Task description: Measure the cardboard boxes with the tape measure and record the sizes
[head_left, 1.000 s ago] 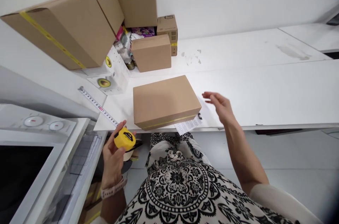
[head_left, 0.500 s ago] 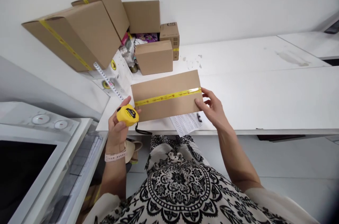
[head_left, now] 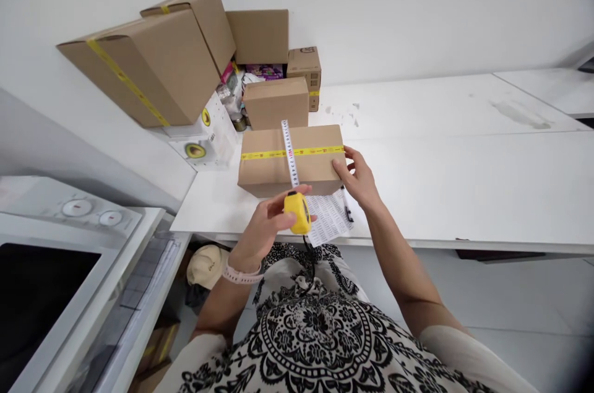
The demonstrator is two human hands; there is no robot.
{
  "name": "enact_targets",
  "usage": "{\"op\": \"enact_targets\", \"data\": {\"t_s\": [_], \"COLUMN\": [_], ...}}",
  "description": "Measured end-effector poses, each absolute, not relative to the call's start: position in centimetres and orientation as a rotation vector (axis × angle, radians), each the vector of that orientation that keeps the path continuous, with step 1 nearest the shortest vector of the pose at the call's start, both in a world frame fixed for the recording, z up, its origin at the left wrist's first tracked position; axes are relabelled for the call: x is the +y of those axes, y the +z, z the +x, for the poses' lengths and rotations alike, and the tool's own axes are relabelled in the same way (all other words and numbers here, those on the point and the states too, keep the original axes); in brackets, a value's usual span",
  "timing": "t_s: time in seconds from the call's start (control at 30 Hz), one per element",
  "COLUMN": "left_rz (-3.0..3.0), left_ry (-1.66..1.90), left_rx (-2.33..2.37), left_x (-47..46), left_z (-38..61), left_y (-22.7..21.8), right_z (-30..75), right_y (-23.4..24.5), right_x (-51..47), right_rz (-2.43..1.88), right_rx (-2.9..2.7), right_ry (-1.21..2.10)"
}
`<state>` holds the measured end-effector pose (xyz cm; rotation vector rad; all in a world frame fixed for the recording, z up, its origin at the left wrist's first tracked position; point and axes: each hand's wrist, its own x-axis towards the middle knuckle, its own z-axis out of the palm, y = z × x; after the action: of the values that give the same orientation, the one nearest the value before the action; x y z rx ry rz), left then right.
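My left hand (head_left: 264, 223) grips a yellow tape measure (head_left: 297, 211) just in front of a cardboard box (head_left: 269, 164). Its white blade (head_left: 290, 153) runs up across the box's taped face. A strip of yellow tape (head_left: 315, 150) crosses that face lengthwise. My right hand (head_left: 356, 179) holds the box's right end, fingers curled on its edge. The box stands on its side on the white table (head_left: 440, 176). A printed sheet of paper (head_left: 330, 220) and a black pen (head_left: 347, 212) lie under its near right corner.
Several cardboard boxes (head_left: 148, 65) are stacked at the table's back left, with a white avocado-printed box (head_left: 202, 136) and a smaller carton (head_left: 276, 102) behind the held box. A white machine (head_left: 69, 257) stands at the left. A beige cap (head_left: 208, 264) lies on the floor.
My left hand swung the tape measure from the box's left end to its front middle, and the blade now lies across the box. The box was tipped from flat onto its side.
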<state>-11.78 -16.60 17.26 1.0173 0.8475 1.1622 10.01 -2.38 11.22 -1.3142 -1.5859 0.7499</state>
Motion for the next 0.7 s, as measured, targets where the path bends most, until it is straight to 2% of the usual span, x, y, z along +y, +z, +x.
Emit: {"op": "enact_targets", "data": {"t_s": [0.17,0.33,0.57,0.7], "left_rz": [1.054,1.041,1.029,1.009], "left_ry": [1.101,0.979,0.993,0.993], "left_rx": [0.803,0.767,0.785,0.779], "left_x": [-12.4,-9.3,-7.9,-8.0], "left_z": [-12.6,-14.7,-15.3,-15.0], "left_y": [17.6,18.5,18.2,17.4], "right_z": [10.0,9.5,5.0,3.1], "right_y": [12.0,15.3,17.0,17.0], "right_x": [0.2,4.1,10.0,10.9], "right_rz": [-1.278,-1.114,-1.069,-1.234], "right_rx": [-1.654,-1.864,-2.179,-2.28], "right_ry": [0.584,0.422,0.495,0.522]}}
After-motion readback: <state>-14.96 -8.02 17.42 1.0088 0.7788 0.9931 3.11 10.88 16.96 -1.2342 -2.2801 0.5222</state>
